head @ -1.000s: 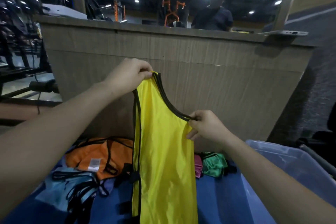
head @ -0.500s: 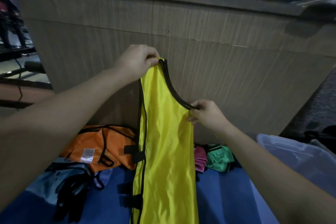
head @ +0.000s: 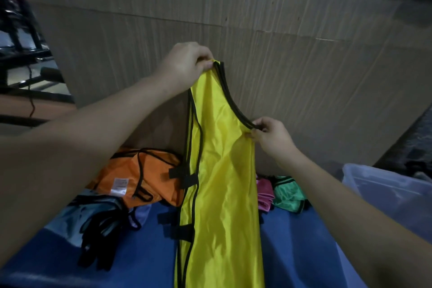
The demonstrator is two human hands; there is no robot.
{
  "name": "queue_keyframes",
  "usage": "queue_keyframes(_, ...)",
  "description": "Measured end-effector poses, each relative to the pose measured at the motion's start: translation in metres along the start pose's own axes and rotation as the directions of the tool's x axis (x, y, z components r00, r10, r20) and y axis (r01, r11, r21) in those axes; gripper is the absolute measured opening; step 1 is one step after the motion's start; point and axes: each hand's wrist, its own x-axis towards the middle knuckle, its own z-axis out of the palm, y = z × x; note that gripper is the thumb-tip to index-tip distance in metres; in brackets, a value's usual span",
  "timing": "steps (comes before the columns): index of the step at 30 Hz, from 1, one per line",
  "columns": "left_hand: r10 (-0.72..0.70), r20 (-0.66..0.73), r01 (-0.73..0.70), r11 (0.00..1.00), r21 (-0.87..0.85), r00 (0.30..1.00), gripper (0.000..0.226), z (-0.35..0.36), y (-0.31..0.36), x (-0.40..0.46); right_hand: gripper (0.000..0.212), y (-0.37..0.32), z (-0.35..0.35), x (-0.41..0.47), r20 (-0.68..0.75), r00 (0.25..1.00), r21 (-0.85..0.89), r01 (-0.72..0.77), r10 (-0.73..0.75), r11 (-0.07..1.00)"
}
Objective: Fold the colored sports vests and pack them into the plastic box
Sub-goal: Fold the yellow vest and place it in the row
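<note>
Head view: left hand [head: 187,63] pinches the top strap of a shiny yellow sports vest with black trim [head: 222,182], raised; right hand [head: 271,134], lower, pinches its black neckline edge. Below the left hand, a crumpled orange vest [head: 131,177] lies on blue tabletop [head: 292,241]; translucent plastic box [head: 385,192] right of the right hand.

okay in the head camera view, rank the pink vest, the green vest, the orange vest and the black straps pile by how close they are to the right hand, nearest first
From the right hand, which pinches the yellow vest:
1. Pink vest, just below the hand, beside the yellow vest.
2. Green vest, below and slightly right; close to the pink one, though a little farther.
3. Orange vest, left of the yellow vest.
4. Black straps pile, far lower left.
</note>
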Motion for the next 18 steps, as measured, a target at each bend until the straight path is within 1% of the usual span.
queue_keyframes(2,0.009,-0.010,-0.009,1.000,0.013,1.000,0.020,0.002,-0.005,0.002,0.015,0.001,0.003,0.004,-0.003,1.000,0.011,-0.002,0.002,1.000)
queue_keyframes(5,0.042,-0.017,-0.042,0.999,0.018,0.999,0.021,0.005,-0.006,-0.003,0.011,0.011,0.008,0.010,0.031,0.999,0.059,-0.015,0.014,0.998)
queue_keyframes(7,0.055,-0.012,-0.055,0.998,0.007,0.998,0.021,0.007,-0.005,-0.011,0.013,0.018,0.010,0.008,0.059,0.998,0.078,-0.025,0.020,0.997)
queue_keyframes(11,0.089,0.003,-0.089,0.996,-0.010,0.996,0.021,0.006,0.004,-0.039,0.016,0.027,0.010,-0.008,0.070,0.997,0.065,-0.035,0.030,0.997)
queue_keyframes(15,0.116,0.050,-0.116,0.993,0.002,0.992,0.024,-0.004,0.027,-0.079,0.015,0.037,0.006,-0.031,0.096,0.994,0.082,-0.061,0.053,0.995)
queue_keyframes(18,0.139,0.094,-0.141,0.990,0.011,0.986,0.020,-0.011,0.047,-0.112,0.013,0.044,0.002,-0.052,0.122,0.990,0.085,-0.080,0.069,0.993)
